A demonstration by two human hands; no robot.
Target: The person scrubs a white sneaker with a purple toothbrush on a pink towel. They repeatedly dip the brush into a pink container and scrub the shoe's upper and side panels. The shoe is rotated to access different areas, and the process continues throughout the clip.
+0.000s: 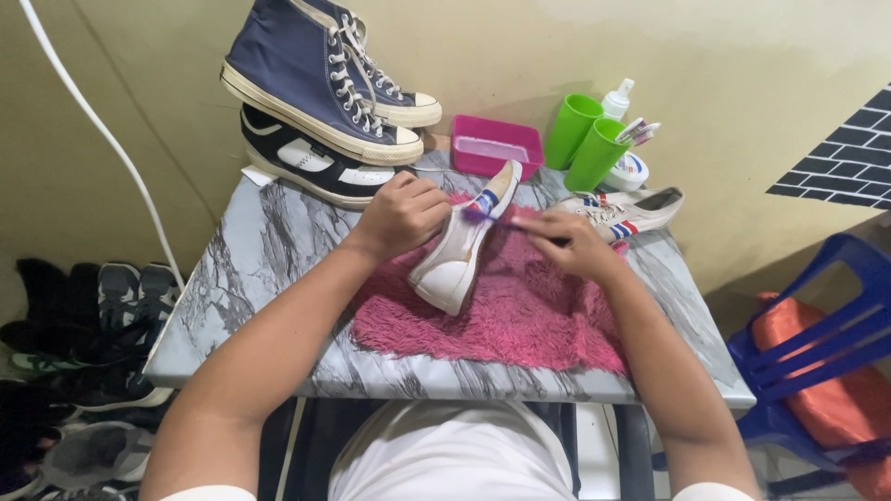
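My left hand [405, 215] grips a white sneaker [462, 249] with red and blue side stripes, tipped on its side over a pink shaggy cloth [501, 320]. My right hand [574, 243] holds a thin dark-handled brush [520, 223] whose purple head touches the sneaker's side near the stripes. The matching second white sneaker [631, 211] lies just behind my right hand on the marble-patterned table [260, 269].
Navy high-top sneakers [325, 79] are stacked on a black-and-white shoe [306, 167] at the back left. A pink tray [497, 144], two green cups [585, 139], a spray bottle [616, 97] and a round tin [629, 172] stand behind. Shoes lie on the floor left [83, 353]; a blue chair [817, 353] is right.
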